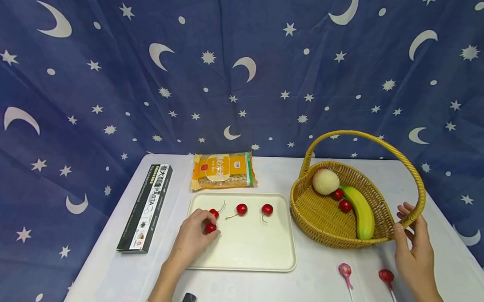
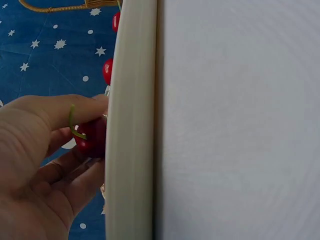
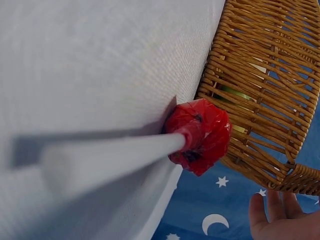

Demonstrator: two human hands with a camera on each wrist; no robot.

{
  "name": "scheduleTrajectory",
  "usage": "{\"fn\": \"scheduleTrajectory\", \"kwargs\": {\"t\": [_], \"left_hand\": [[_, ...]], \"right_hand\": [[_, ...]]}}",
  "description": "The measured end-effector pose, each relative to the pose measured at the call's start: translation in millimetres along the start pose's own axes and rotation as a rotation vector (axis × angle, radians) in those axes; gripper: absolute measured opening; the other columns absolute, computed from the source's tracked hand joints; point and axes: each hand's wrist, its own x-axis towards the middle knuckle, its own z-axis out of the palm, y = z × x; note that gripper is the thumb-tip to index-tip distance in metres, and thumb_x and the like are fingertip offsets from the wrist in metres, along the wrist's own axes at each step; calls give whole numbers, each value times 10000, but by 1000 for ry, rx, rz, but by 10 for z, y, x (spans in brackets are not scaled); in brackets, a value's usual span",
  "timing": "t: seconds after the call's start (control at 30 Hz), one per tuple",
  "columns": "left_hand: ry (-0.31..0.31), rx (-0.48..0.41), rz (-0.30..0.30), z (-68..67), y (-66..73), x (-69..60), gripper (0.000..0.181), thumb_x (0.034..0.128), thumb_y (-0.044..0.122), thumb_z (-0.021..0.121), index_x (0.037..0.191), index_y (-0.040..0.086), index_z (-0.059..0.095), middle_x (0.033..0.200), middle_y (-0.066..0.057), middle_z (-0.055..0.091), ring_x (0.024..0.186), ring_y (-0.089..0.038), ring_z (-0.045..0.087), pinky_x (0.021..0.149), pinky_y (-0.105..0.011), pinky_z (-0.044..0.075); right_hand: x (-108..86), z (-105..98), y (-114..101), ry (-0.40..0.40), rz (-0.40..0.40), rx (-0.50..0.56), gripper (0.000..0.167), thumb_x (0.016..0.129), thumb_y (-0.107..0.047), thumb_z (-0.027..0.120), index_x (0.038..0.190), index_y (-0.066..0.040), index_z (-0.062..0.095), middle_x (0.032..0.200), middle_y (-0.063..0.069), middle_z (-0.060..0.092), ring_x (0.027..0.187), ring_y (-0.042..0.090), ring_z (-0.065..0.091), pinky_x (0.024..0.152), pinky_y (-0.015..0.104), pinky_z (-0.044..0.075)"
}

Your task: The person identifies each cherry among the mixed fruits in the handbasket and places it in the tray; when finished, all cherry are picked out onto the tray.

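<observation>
My left hand (image 1: 192, 238) pinches a red cherry (image 1: 210, 228) between thumb and fingers over the left part of the cream tray (image 1: 254, 253). Its green stem shows in the left wrist view, where the tray's rim hides part of the cherry (image 2: 90, 140). Three more cherries lie along the back of the tray, one (image 1: 213, 213) of them partly behind my fingers. My right hand (image 1: 416, 250) holds the wicker basket (image 1: 319, 229) at the lower right end of its handle (image 1: 418, 206), thumb in front and fingers behind. Inside the basket are a banana (image 1: 360, 213), a pale round item (image 1: 326, 182) and two cherries (image 1: 345, 205).
Two wrapped lollipops, one pink (image 1: 345, 271) and one red (image 1: 386, 276), lie in front of the basket. A black pasta box (image 1: 145, 207) lies left of the tray. An orange food packet (image 1: 224, 170) lies behind it. A starry blue cloth (image 1: 212, 87) hangs beyond the table.
</observation>
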Motion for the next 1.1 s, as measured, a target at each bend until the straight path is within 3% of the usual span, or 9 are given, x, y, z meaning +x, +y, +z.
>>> {"fn": "scheduleTrajectory", "kwargs": {"t": [0.27, 1.1], "left_hand": [[-3, 56, 12, 7, -9, -17, 289, 779, 49, 919, 885, 184, 686, 956, -5, 674, 852, -133, 611, 768, -278, 536], [-26, -18, -27, -11, -29, -5, 277, 787, 103, 932, 963, 157, 724, 970, -3, 671, 908, -111, 658, 816, -268, 626]], "right_hand": [[8, 2, 8, 1, -10, 1, 569, 1122, -106, 473, 1643, -302, 357, 1612, -176, 479, 1375, -148, 416, 1103, -19, 291], [7, -2, 36, 1, -31, -3, 568, 1121, -106, 474, 1643, -298, 359, 1592, -206, 481, 1354, -166, 412, 1076, -31, 295]]}}
